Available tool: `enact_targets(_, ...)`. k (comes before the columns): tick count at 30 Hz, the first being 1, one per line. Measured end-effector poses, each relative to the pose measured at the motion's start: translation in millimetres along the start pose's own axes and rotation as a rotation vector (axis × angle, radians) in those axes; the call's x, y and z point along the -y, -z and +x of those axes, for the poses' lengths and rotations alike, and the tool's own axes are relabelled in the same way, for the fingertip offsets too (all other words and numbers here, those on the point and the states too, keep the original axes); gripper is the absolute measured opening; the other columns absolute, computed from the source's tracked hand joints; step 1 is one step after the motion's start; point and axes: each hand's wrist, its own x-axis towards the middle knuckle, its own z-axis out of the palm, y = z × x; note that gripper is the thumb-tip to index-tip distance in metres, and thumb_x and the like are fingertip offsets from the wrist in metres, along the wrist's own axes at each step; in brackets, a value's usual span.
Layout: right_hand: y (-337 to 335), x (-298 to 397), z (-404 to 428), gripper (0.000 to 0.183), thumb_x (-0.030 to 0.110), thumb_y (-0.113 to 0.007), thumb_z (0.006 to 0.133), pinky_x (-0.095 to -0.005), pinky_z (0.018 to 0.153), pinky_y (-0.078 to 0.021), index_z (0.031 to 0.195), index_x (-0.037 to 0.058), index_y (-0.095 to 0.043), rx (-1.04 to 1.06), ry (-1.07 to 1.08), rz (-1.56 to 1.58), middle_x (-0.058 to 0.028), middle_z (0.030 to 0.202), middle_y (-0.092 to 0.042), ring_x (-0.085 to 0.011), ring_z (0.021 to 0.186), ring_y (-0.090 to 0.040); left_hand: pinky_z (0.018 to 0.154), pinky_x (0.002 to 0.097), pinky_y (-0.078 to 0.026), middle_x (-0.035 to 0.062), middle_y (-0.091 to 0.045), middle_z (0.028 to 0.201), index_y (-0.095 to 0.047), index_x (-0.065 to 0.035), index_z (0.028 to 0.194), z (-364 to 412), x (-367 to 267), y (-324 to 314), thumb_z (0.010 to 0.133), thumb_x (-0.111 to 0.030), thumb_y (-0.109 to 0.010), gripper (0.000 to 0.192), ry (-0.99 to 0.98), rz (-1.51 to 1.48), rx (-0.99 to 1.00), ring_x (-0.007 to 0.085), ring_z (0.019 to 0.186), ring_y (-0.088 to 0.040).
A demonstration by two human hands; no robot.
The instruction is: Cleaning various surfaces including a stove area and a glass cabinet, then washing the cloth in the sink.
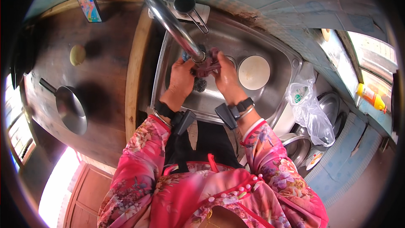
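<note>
Under the mouth of a curved chrome faucet (175,27), a wet reddish-purple cloth (205,68) is bunched between my two hands. My left hand (182,77) grips its left side, and my right hand (227,72) pinches its right side. Both are inside a stainless steel sink (202,101). Just below the cloth, a dark steel wool scrubber (199,85) lies near my left fingers. A whitish round bowl or dish (254,72) rests on the sink floor to the right of my right hand. Something blue shows beside the faucet mouth, mostly hidden.
Behind the sink sits a metal ladle-like cup (184,4) with a long handle. The wooden counter (107,53) at left bears a smartphone (88,3), a pale round fruit or vegetable (77,55) and a metal ladle (71,110). At right are a plastic bag (311,114), metal pots (295,148) and a yellow bottle (370,96).
</note>
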Motion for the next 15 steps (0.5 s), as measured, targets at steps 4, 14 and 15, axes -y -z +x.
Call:
enact_targets(4, 19.1, 12.7, -4.2, 0.033, 0.034, -0.049, 0.093, -0.0434, 0.086, -0.0436, 0.117, 0.0108, -0.051, -0.062, -0.039, -0.023, -0.0033, 0.115, -0.054, -0.0190, 0.099, -0.054, 0.087, 0.0432, -0.045, 0.0079, -0.060, 0.108, -0.055, -0.0061, 0.112, -2.5, -13.7, 14.5, 0.089, -0.006, -0.051, 0.024, 0.026, -0.016, -0.128, 0.0239, 0.103, -0.055)
enact_targets(14, 23.9, 38.0, -15.4, 0.034, 0.029, -0.050, 0.094, -0.0441, 0.080, -0.0503, 0.118, 0.0057, -0.047, -0.004, 0.125, 0.056, -0.0069, 0.108, -0.057, -0.0237, 0.098, -0.056, 0.090, 0.0403, -0.041, 0.0059, -0.061, 0.106, -0.057, -0.0078, 0.106, -7.0, -22.3, 21.0, 0.086, -0.006, -0.055, 0.021, 0.004, 0.031, -0.210, 0.0200, 0.101, -0.055)
enact_targets(15, 23.7, 40.5, -15.2, 0.034, 0.030, -0.050, 0.094, -0.0431, 0.079, -0.0511, 0.118, 0.0055, -0.047, -0.023, 0.165, 0.050, -0.0070, 0.107, -0.057, -0.0234, 0.097, -0.057, 0.090, 0.0392, -0.040, 0.0064, -0.061, 0.105, -0.056, -0.0070, 0.106, -6.8, -19.7, 21.4, 0.086, -0.005, -0.054, 0.020, -0.017, 0.124, -0.243, 0.0201, 0.101, -0.055)
